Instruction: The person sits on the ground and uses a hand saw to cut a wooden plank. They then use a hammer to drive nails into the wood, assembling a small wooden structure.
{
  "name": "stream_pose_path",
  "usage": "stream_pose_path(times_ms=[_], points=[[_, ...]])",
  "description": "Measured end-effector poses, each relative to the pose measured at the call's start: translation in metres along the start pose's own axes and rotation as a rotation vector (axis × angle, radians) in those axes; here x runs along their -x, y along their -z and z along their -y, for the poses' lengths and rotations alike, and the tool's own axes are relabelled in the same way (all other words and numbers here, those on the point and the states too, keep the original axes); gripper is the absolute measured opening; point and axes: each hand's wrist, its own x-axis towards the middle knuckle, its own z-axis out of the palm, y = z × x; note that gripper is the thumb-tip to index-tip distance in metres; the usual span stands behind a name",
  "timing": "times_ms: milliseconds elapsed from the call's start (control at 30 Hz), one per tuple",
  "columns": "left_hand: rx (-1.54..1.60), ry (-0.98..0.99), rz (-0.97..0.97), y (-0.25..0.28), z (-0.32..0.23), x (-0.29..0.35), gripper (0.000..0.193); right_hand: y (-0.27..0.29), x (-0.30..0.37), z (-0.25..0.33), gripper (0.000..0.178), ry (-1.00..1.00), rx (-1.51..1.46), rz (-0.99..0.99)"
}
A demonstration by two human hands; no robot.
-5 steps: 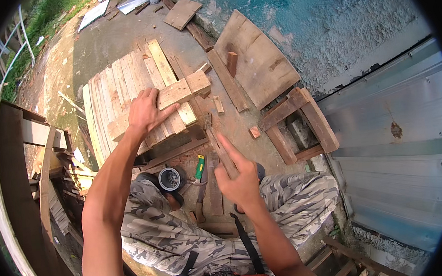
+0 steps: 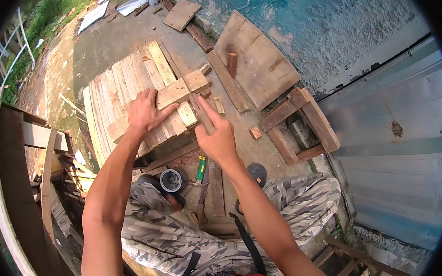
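Observation:
A pale wooden plank [image 2: 179, 91] lies crosswise on a low platform of wooden slats [image 2: 117, 86]. My left hand [image 2: 146, 111] presses down on this plank, its fingers over the far edge and its thumb stretched along the near side. Beside the plank's right part, my right hand [image 2: 216, 138] is closed round the wooden handle of what looks like a handsaw [image 2: 202, 114], with the index finger pointing along it. The saw's thin blade shows almost edge-on and seems to cross the plank, reaching past its far side.
Between my feet are a grey cup [image 2: 170, 180], a green-handled tool [image 2: 201, 168], a hammer [image 2: 202, 203] and a dark board [image 2: 216, 189]. A wide board [image 2: 256, 58] leans by the blue wall [image 2: 336, 27]. A wooden frame [image 2: 299, 125] stands at right, near a metal sheet [image 2: 390, 141].
My right hand has pushed the saw forward and to the left, up to the plank. The left hand stays on the plank.

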Motion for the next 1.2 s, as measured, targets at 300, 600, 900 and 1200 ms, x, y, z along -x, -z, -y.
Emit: stream_pose_path(times_ms=[300, 600, 900, 1200], points=[[0.008, 0.02, 0.061, 0.0, 0.004, -0.002, 0.08, 0.037, 0.075, 0.018, 0.063, -0.151, 0.037, 0.062], [-0.006, 0.076, 0.117, -0.005, 0.014, 0.0, 0.084, 0.061, 0.156, 0.005, 0.062, 0.072, 0.203, 0.001], [0.019, 0.036, 0.037, -0.004, 0.017, -0.006, 0.082, -0.007, 0.0, -0.013, 0.06, 0.185, 0.215, -0.019], [0.078, 0.157, 0.069, -0.003, 0.016, -0.016, 0.082, 0.074, 0.15, 0.007, 0.061, -0.027, 0.315, 0.015]])
